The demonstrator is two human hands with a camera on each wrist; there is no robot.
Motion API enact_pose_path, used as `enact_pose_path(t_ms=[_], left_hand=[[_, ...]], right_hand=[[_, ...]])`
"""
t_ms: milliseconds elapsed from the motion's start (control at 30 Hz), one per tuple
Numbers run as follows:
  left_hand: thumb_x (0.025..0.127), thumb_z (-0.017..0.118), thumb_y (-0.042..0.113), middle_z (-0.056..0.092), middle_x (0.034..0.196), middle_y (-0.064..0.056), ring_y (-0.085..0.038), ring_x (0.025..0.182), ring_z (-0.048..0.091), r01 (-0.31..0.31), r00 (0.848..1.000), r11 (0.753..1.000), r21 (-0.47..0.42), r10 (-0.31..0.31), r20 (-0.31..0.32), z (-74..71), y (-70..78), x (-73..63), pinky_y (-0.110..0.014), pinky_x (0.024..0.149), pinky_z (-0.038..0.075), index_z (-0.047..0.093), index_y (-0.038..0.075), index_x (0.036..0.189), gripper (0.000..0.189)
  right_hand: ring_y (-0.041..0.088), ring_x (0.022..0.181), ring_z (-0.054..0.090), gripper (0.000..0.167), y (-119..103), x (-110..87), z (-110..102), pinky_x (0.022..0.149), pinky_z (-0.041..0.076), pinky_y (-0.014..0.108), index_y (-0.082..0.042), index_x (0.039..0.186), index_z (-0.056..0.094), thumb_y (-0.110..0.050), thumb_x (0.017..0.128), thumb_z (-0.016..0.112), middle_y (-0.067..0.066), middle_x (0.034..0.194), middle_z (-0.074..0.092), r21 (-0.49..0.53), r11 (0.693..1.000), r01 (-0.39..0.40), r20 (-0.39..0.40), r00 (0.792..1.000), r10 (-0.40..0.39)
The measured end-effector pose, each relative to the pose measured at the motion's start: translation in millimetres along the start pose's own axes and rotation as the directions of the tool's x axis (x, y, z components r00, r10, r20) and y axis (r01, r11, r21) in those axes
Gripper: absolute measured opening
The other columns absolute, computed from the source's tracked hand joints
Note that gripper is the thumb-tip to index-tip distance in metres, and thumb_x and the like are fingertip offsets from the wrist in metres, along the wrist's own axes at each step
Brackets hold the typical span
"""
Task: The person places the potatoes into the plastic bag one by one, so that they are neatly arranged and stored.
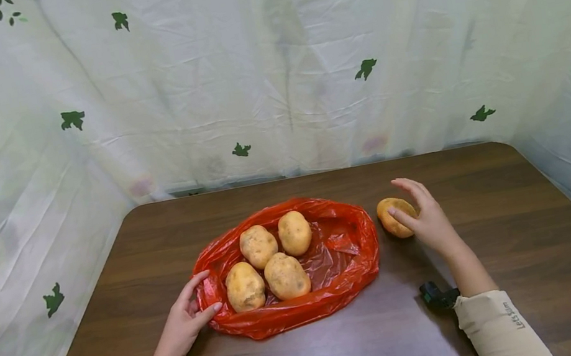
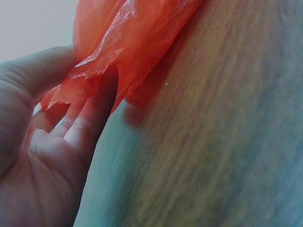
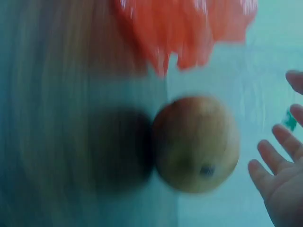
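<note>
A red plastic bag lies with its mouth spread wide, and several potatoes sit inside toward its left half. My left hand pinches the left rim of the bag; in the left wrist view the thumb and fingers lie on either side of the thin red plastic. One more potato rests on the table just right of the bag. Over it hovers my right hand, fingers spread. The right wrist view, blurred, shows those fingers apart from the potato.
The dark wooden table has rounded far corners. Behind it and along both sides hangs a pale curtain with green leaf prints. Each wrist carries a black strapped device.
</note>
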State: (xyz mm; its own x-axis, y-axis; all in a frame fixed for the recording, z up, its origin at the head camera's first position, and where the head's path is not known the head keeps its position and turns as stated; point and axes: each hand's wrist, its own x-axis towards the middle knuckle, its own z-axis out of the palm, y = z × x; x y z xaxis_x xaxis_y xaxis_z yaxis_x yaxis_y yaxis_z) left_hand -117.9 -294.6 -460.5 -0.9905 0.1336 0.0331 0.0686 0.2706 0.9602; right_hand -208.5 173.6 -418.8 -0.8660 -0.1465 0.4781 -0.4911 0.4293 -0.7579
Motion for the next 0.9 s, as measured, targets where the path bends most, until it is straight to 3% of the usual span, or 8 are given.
enact_pose_path(t_ms=[200, 367, 533, 667, 900], left_hand=[[0.083, 0.064, 0.009, 0.036, 0.129, -0.023, -0.019, 0.092, 0.06, 0.023, 1.0, 1.0, -0.005, -0.023, 0.0, 1.4, 5.7, -0.6, -0.03, 0.073, 0.051, 0.029, 0.012, 0.138, 0.065], [0.083, 0.062, 0.005, 0.036, 0.129, -0.027, -0.025, 0.094, 0.059, 0.02, 1.0, 1.0, -0.001, -0.02, 0.004, 5.3, 20.0, -4.1, -0.03, 0.073, 0.051, 0.028, 0.006, 0.138, 0.064], [0.084, 0.062, 0.006, 0.037, 0.129, -0.027, -0.027, 0.099, 0.058, 0.023, 1.0, 1.0, 0.011, -0.023, 0.002, 7.1, 27.2, -5.8, -0.03, 0.075, 0.051, 0.028, 0.006, 0.137, 0.063], [0.084, 0.062, 0.006, 0.037, 0.129, -0.027, -0.029, 0.099, 0.057, 0.025, 1.0, 1.0, 0.01, -0.025, 0.0, 7.0, 27.4, -6.0, -0.031, 0.075, 0.051, 0.029, 0.006, 0.137, 0.063], [0.084, 0.062, 0.007, 0.034, 0.132, -0.025, -0.031, 0.101, 0.056, 0.022, 1.0, 1.0, 0.017, -0.022, -0.002, 7.2, 27.6, -6.3, -0.031, 0.075, 0.05, 0.029, 0.006, 0.138, 0.063]], right_hand=[[0.046, 0.122, 0.024, 0.058, -2, -4.4, -14, 0.096, 0.022, 0.062, 0.012, 0.13, 0.034, 0.008, 0.079, 0.062, 0.031, 0.134, 0.029, 0.05, 0.997, -0.057, 0.079, 0.995, 0.052], [0.047, 0.126, 0.017, 0.065, 13, -6.8, -17, 0.097, 0.019, 0.062, 0.005, 0.137, 0.026, 0.001, 0.083, 0.061, 0.027, 0.141, 0.02, 0.104, 0.978, -0.183, 0.19, 0.968, 0.161], [0.043, 0.126, 0.021, 0.068, 40, -10.2, -16, 0.097, 0.025, 0.057, -0.005, 0.141, 0.022, -0.012, 0.086, 0.061, 0.02, 0.143, 0.02, 0.126, 0.952, -0.278, 0.266, 0.934, 0.237], [0.038, 0.122, 0.032, 0.066, 50, -12.0, -14, 0.096, 0.032, 0.05, -0.005, 0.14, 0.026, -0.019, 0.086, 0.061, 0.019, 0.141, 0.026, 0.11, 0.952, -0.284, 0.283, 0.927, 0.244], [0.033, 0.119, 0.038, 0.063, 51, -13.3, -14, 0.087, 0.038, 0.02, -0.005, 0.138, 0.031, -0.02, 0.086, 0.062, 0.02, 0.136, 0.033, 0.119, 0.944, -0.308, 0.285, 0.921, 0.265]])
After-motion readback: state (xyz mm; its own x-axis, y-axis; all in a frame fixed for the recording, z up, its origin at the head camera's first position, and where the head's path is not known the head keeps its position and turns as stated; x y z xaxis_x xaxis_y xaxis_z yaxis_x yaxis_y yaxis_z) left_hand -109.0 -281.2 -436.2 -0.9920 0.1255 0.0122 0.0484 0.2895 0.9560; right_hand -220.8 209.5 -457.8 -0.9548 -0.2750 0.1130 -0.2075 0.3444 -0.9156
